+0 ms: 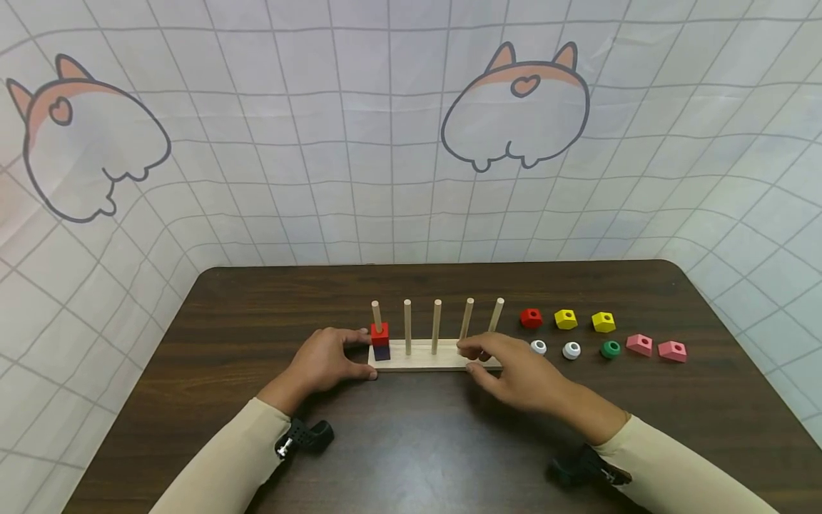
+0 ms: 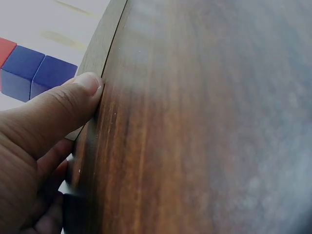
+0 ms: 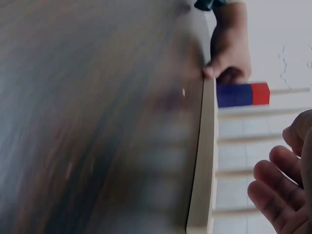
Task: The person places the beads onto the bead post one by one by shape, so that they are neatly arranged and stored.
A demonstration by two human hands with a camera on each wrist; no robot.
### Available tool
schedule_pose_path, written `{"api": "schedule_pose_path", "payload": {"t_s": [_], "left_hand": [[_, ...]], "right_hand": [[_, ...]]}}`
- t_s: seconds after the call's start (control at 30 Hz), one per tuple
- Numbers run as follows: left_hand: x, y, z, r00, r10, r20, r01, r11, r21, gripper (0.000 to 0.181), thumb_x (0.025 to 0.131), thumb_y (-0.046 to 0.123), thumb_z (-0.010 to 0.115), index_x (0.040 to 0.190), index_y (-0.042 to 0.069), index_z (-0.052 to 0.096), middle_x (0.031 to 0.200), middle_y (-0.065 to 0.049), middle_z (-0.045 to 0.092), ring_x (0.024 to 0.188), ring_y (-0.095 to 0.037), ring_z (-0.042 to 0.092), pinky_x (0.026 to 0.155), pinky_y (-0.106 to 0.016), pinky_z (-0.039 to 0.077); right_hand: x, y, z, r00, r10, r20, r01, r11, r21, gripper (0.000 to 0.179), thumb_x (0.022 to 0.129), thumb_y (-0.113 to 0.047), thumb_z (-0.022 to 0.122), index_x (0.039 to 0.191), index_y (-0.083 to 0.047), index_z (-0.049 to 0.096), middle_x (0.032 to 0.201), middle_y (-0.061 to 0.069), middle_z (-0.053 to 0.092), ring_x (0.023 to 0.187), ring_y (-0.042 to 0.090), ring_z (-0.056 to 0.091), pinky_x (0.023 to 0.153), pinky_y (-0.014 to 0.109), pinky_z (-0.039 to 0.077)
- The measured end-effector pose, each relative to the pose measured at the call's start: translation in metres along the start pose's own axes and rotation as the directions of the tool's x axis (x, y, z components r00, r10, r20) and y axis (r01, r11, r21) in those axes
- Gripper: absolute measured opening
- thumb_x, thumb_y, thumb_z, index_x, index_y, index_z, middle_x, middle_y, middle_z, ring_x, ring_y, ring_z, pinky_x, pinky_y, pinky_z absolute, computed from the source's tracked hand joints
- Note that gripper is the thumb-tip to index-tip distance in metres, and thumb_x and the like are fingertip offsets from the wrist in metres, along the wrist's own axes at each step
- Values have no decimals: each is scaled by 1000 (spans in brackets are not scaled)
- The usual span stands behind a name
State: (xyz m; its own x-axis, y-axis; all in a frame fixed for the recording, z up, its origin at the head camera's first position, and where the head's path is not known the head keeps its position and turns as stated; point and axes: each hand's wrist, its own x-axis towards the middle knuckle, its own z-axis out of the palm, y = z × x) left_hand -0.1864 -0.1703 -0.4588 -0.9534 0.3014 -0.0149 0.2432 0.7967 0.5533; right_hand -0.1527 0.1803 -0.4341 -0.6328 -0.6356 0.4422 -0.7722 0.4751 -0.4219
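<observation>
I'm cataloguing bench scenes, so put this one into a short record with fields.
Surface: dark wooden table
Rack: pegboard with five pegs
Leftmost peg: red block above two blue blocks
Left hand: grips pegboard's left end
Right hand: near pegboard's right end, holding nothing
Loose at right: red piece, two yellow pieces, two white pieces, green piece, two pink pieces

1. Dark-brown, wood-grained table (image 1: 411,435): far corners rounded, surface glossy, pale light reflecting.
2. White backdrop sheet with grey grid lines (image 1: 359,143): hangs behind the table and along both sides, visibly rippled.
3. Grey-outlined, orange-eared cartoon animal print (image 1: 96,150): backdrop's left, tilted.
4. Matching cartoon animal print (image 1: 514,118): right of centre, nearly level.
</observation>
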Motion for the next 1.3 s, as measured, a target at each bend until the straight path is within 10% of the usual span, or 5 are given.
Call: {"api": "schedule_pose_path", "payload": {"t_s": [0.63, 1.1, 1.3], "left_hand": [[6, -2, 0, 1000, 1, 12, -1, 1000, -5, 62, 71, 42, 94, 125, 19, 76, 132, -2, 69, 127, -28, 59, 102, -48, 47], [8, -4, -4, 1000, -8, 19, 8, 1000, -14, 61, 72, 41, 94, 125, 18, 76, 132, -4, 68, 128, -29, 59, 102, -49, 47], [9, -3, -6, 1000, -13, 25, 14, 1000, -17, 61, 72, 41, 94, 126, 18, 76, 133, -4, 68, 128, -29, 58, 102, -49, 47]], "right_hand": [[-45, 48, -43, 974, 196, -112, -213, 964, -161, 36, 86, -6, 81, 120, -7, 69, 116, 6, 71, 105, 26, 68, 85, 51, 56], [-59, 68, -54, 903, 429, 0, -420, 885, -198, 39, 88, -16, 81, 123, -3, 68, 123, 17, 67, 115, 40, 62, 95, 62, 49], [-59, 72, -52, 906, 423, 20, -412, 892, -185, 36, 88, -18, 81, 119, -5, 70, 117, 11, 69, 107, 33, 64, 91, 57, 52]]}}
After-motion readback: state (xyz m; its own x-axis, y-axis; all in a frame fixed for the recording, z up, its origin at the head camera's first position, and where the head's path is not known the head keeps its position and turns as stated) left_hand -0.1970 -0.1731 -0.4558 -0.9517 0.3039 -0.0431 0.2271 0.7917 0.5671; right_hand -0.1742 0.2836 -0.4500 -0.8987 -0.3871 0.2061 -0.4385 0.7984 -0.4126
